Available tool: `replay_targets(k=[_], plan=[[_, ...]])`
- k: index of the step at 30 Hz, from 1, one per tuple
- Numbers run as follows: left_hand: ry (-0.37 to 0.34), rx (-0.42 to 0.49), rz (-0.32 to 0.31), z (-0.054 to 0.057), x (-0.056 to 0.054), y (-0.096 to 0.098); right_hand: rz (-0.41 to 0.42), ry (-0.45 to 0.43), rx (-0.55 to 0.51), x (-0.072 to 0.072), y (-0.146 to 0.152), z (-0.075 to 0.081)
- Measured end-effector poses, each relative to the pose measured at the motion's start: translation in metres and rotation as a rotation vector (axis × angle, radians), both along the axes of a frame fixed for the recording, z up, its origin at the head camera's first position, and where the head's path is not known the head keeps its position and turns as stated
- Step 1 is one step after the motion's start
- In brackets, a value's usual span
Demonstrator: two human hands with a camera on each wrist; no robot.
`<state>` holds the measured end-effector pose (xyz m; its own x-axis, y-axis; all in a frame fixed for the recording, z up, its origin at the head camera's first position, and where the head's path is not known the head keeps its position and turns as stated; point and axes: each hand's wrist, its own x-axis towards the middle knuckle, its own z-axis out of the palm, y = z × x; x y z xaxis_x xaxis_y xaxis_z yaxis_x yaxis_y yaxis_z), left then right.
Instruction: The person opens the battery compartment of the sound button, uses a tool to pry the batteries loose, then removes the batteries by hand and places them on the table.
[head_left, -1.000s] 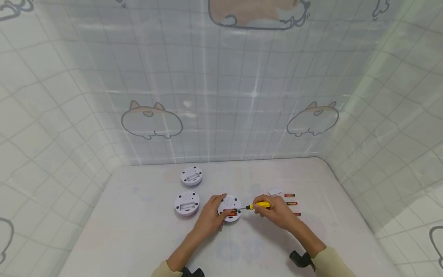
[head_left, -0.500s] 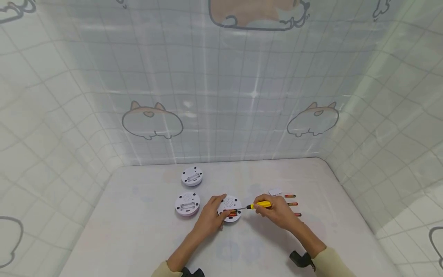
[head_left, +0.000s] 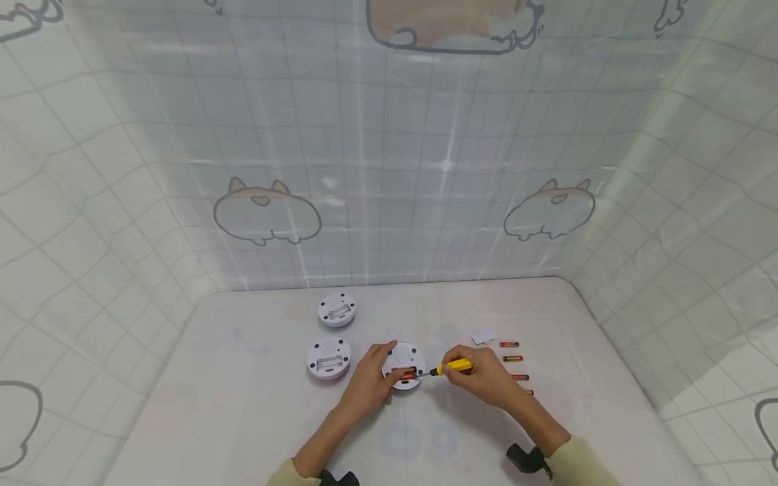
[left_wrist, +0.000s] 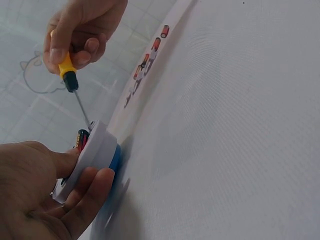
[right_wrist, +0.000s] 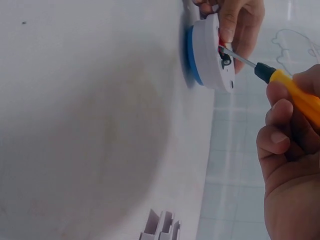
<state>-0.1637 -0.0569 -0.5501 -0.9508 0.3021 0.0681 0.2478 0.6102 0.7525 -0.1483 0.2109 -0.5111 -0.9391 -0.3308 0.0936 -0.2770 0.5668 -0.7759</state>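
Observation:
My left hand (head_left: pixel 367 374) grips a round white battery-powered device (head_left: pixel 400 352) with a blue lower part, its thumb pressing on the red-and-black batteries (left_wrist: pixel 82 139) in the open compartment. In the left wrist view, the fingers curl under the device's rim. My right hand (head_left: pixel 483 371) pinches a yellow-handled screwdriver (head_left: pixel 457 366) with a black collar. The screwdriver's metal shaft slants down to the right end of the compartment. In the right wrist view, its tip is right at the battery end, near a metal contact (right_wrist: pixel 226 60).
Two more round devices with bare battery compartments, a nearer one (head_left: pixel 329 349) and a farther one (head_left: pixel 336 302), lie to the left. On the right are several loose batteries (head_left: pixel 512 358) and a small white cover (head_left: pixel 483 337). A patterned curtain (head_left: pixel 389 169) rises behind the table.
The right hand and screwdriver have shifted slightly nearer the person, the tip going from the upper battery's end to the lower one's. Another loose battery shows beside the right wrist. The left hand stays put.

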Motion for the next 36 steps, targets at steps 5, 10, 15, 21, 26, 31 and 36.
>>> replay_targets(k=[5, 10, 15, 21, 26, 31, 36], plan=[[-0.002, 0.003, 0.0, -0.0008, 0.0007, 0.0005, -0.002, 0.013, 0.032, -0.0001, -0.0006, -0.0029], [-0.001, -0.005, 0.008, -0.0024, 0.0014, 0.0013, -0.001, 0.017, 0.038, -0.0001, -0.0011, -0.001], [-0.006, 0.002, 0.013, -0.0029, 0.0015, 0.0019, -0.005, 0.024, 0.046, -0.0004, -0.0009, -0.0004], [0.018, -0.006, 0.014, -0.0032, 0.0014, 0.0013, -0.001, 0.022, 0.039, -0.0007, 0.0009, -0.0017], [0.02, -0.019, 0.014, -0.0025, 0.0011, 0.001, 0.006, 0.02, 0.037, -0.0016, 0.0012, -0.0026], [0.006, -0.016, 0.007, -0.0005, 0.0013, 0.0009, 0.023, 0.045, 0.073, -0.0029, -0.0009, 0.0002], [-0.026, -0.011, -0.004, 0.0011, 0.0026, 0.0012, 0.04, 0.045, 0.124, -0.0022, -0.0042, 0.0062]])
